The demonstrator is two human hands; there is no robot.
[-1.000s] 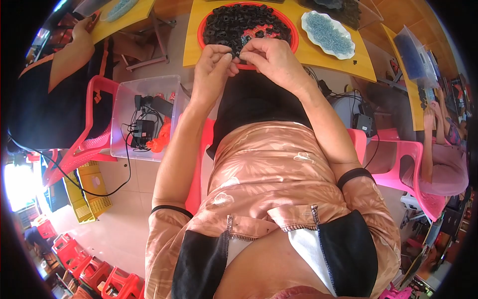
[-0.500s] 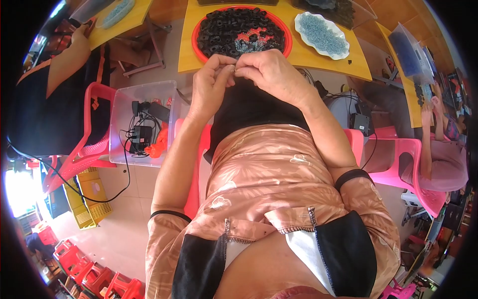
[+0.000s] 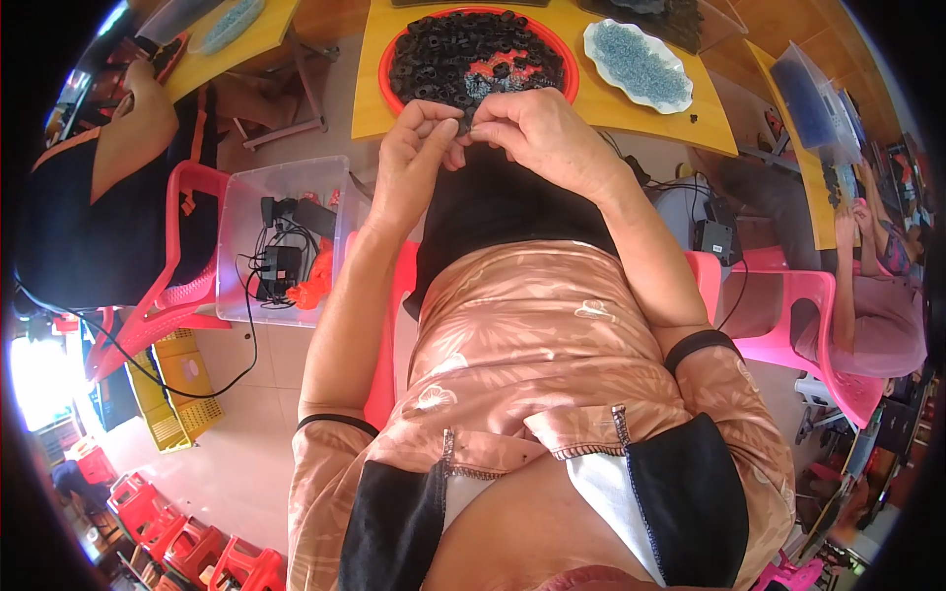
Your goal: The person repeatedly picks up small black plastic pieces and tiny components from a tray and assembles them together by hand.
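Note:
My left hand and my right hand meet in front of the table edge, both closed in a pinch with fingertips almost touching. Between them is a small black piece, mostly covered by the fingers; its exact kind cannot be made out. Just beyond lies a round red tray heaped with small black plastic parts. Some tiny pale bits lie on its bare red patch near my right hand.
A white scalloped dish of small bluish-clear pieces stands right on the yellow table. At left, a clear plastic bin holds black adapters and cables. People sit on pink chairs at both sides.
My fingertips have parted slightly, and the small black piece now shows between them. My right hand has shifted a little up. The person at left has moved their arm.

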